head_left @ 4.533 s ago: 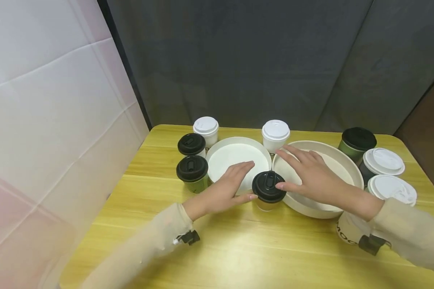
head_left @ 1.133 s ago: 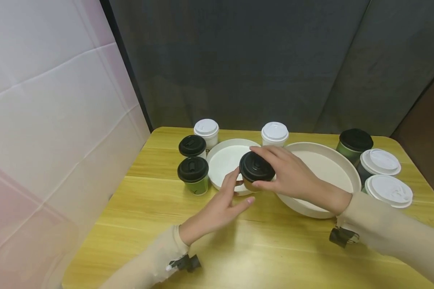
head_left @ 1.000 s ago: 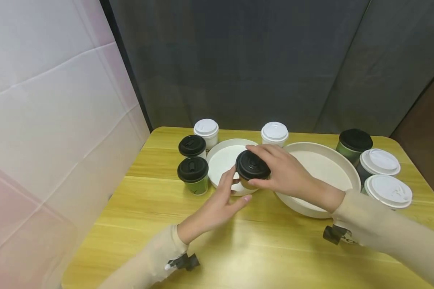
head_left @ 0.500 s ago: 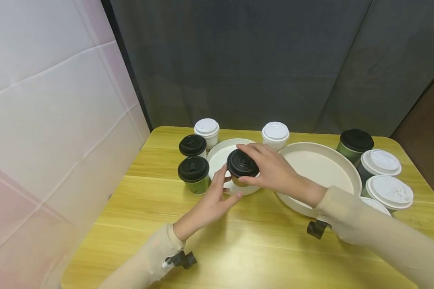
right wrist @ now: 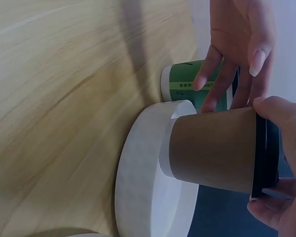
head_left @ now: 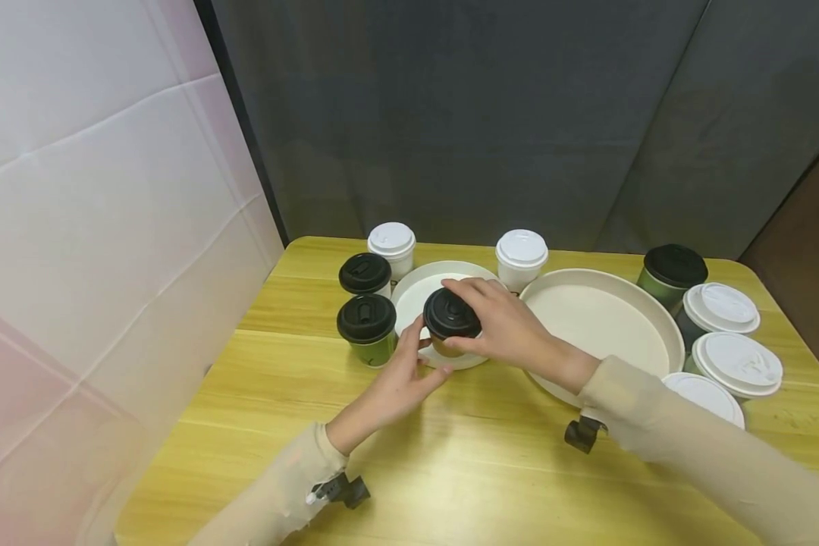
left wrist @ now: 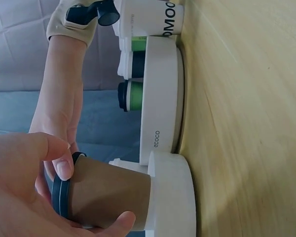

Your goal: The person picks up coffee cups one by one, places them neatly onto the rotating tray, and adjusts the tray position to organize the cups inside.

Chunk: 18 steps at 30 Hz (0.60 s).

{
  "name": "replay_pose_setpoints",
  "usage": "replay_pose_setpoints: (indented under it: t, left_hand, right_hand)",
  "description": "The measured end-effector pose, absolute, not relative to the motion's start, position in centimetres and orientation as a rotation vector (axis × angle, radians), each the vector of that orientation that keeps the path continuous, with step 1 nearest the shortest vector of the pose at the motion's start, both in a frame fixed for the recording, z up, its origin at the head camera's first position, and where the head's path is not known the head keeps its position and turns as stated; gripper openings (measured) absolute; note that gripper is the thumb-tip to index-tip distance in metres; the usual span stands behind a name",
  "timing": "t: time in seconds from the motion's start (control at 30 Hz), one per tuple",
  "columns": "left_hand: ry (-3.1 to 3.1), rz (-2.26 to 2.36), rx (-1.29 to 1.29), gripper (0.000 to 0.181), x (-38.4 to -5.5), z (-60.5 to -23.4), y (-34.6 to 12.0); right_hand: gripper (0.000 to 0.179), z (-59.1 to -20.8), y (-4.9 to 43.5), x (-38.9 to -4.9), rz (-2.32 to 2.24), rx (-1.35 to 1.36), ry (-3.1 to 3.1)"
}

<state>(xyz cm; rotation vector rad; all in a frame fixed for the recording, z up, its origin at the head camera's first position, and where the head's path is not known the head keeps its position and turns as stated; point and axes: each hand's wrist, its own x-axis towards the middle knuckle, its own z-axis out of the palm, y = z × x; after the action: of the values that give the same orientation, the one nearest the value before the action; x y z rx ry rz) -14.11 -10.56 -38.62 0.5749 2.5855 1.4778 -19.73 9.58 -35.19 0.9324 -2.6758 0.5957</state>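
Brown cup: one, fitted with a black lid (head_left: 452,312), its brown body (right wrist: 214,150) bearing no lettering on the sides you can see; held in your right hand, just beside your left.
Cup position: over the small white tray (head_left: 412,294), base within the rim; you cannot tell whether it touches the floor of the tray.
Right hand (head_left: 505,322): holding the cup from above, thumb and fingers curled about the lid's edge.
Left hand (head_left: 392,387): fingers loosely extended along the cup's left side, near the lid, thumb spread well apart from them; it carries no grip of its own.
Large tray (head_left: 600,322): cream, round, to the right of the small one; side wall marked "ecoco" in lower case, read from your left wrist view.
White cup (left wrist: 148,17): dark capitals, "MO" legible, the remainder partly cut off; finer print beside it too small to read.
Green cup (head_left: 375,351): black-lidded, standing left of the small tray; pale band with small characters, illegible in your right wrist view.
Table (head_left: 450,470): yellow wood grain, beneath all items.
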Motion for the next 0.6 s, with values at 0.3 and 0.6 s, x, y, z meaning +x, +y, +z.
replay_pose_setpoints:
  t: [0.3,0.6]
  left_hand:
    - [2.574,1.443,0.480,0.092,-14.2,-39.3,-10.7]
    - [2.573,1.442,0.509,0.095,-14.3,-39.8,-10.7]
  right_hand:
    - [0.082,-36.1,9.3,-19.9,0.600,0.934,-2.675]
    - [0.082,-36.7,9.2,-20.0,0.619,0.931,-2.686]
